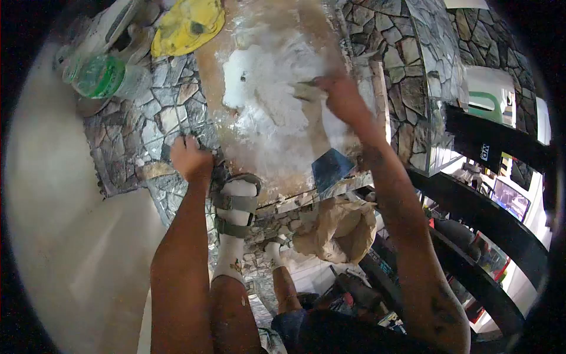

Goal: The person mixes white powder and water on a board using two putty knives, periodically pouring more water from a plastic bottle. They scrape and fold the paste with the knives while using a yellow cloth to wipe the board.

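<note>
A wooden board [283, 183] lies on the stone-patterned surface, much of it coated in white powder or paste [265, 88]. Over its upper right part is my right hand [343, 101], closed round a small flat tool [308, 91] blurred by motion, so its exact shape is unclear. My left hand [190, 158] rests just left of the board on the stone pattern, fingers curled, with nothing clearly visible in it. A dark blue flat piece [331, 170] sits near the board's lower right edge.
Upper left are a yellow cloth-like item [187, 28] and a clear bottle with a green label [106, 76]. An open brown paper bag [339, 231] stands below the board. My sandalled foot [237, 203] is by its lower left corner. Black rails [480, 206] run along the right.
</note>
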The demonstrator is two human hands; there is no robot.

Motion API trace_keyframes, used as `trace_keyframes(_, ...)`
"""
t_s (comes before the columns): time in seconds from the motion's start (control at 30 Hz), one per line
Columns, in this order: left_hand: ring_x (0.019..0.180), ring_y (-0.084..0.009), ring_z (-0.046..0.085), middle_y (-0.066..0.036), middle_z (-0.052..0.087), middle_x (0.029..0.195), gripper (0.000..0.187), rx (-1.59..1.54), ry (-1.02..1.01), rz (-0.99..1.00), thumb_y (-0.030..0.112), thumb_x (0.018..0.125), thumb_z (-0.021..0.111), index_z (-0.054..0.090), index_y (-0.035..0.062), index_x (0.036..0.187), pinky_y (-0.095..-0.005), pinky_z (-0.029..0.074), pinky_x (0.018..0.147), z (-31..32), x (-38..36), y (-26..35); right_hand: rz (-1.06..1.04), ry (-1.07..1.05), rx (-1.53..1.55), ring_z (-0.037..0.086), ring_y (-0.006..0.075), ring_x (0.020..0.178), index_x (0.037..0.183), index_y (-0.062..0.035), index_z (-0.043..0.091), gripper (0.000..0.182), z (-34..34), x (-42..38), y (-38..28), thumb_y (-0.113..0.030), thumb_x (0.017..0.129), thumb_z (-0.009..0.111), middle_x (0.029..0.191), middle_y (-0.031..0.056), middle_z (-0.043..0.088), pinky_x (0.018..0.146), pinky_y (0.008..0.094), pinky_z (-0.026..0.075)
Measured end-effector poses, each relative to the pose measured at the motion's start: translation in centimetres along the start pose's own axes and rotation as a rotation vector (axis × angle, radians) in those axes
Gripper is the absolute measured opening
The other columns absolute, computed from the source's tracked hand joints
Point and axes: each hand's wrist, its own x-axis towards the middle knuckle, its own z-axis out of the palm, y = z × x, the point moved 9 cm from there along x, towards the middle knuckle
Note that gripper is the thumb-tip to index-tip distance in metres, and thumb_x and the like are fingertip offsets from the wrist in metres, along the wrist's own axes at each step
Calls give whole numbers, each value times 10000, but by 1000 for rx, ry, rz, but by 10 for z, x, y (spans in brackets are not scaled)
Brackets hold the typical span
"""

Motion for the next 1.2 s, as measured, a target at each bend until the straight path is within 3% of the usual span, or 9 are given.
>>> trace_keyframes(0.23, 769, -360, 508, -142, 503, 803, 238, -30, -181, -86, 52, 584, 589, 590, 29, 821, -460, 405, 634, 16, -1, -8, 77, -101, 74, 526, 351, 948, 890, -14, 621, 266, 18, -6, -11, 28, 633, 567, 902, 147, 585, 788, 423, 477)
trace_keyframes(0.27, 770, -360, 509, -142, 503, 802, 238, -15, -206, -85, 53, 583, 590, 590, 29, 820, -460, 405, 636, 20, -2, -11, -78, -70, 28, 546, 360, 948, 920, -44, 634, 295, 7, -5, -18, 30, 643, 564, 946, 149, 588, 796, 421, 485)
trace_keyframes(0.37, 764, -359, 506, -147, 499, 801, 243, 0, -198, -70, 67, 580, 593, 590, 23, 819, -462, 394, 630, 14, 3, -2, 199, -89, 88, 570, 374, 944, 986, -101, 652, 340, -30, 7, -4, 11, 673, 577, 992, 161, 590, 797, 428, 492)
trace_keyframes(0.57, 749, -368, 486, -156, 479, 790, 253, -71, -73, -31, 85, 598, 583, 596, 11, 839, -458, 359, 607, 33, -15, -23, 297, -153, -33, 596, 375, 937, 1030, -123, 662, 261, -10, 24, 18, -85, 780, 595, 1027, 190, 608, 780, 432, 493)
trace_keyframes(0.67, 737, -365, 479, -155, 470, 784, 253, -82, -170, -105, 90, 613, 578, 600, 12, 852, -456, 352, 610, 18, -1, -13, 245, -189, -11, 607, 361, 924, 1011, -91, 657, 228, -7, 70, 42, -151, 793, 632, 989, 193, 631, 772, 430, 483)
trace_keyframes(0.8, 745, -360, 485, -143, 478, 791, 219, -114, -184, -102, 78, 624, 570, 595, 26, 835, -458, 354, 615, 64, -40, -45, 131, -14, 250, 609, 370, 885, 1000, -40, 651, 267, -1, 138, 52, -179, 773, 677, 934, 194, 646, 764, 413, 479)
trace_keyframes(0.93, 760, -351, 496, -132, 491, 810, 192, -115, -89, -52, 64, 633, 570, 587, 41, 823, -457, 355, 627, 22, -6, -16, -131, 146, 46, 624, 358, 866, 1015, -30, 650, 283, 41, 200, 80, -163, 767, 682, 951, 187, 654, 768, 392, 486)
trace_keyframes(1.13, 810, -328, 495, -122, 487, 855, 246, -145, -219, -118, 93, 613, 609, 604, 54, 856, -446, 360, 657, 19, -2, -15, 16, -252, 301, 652, 276, 862, 970, -46, 673, 240, 75, 230, 30, -131, 745, 685, 913, 157, 674, 775, 357, 495)
trace_keyframes(1.2, 821, -327, 492, -121, 483, 860, 247, -98, -211, -108, 96, 607, 614, 602, 56, 851, -446, 362, 663, 19, -2, -15, -112, -258, 317, 650, 282, 850, 968, -44, 676, 245, 81, 229, 0, -107, 731, 679, 899, 148, 676, 776, 361, 493)
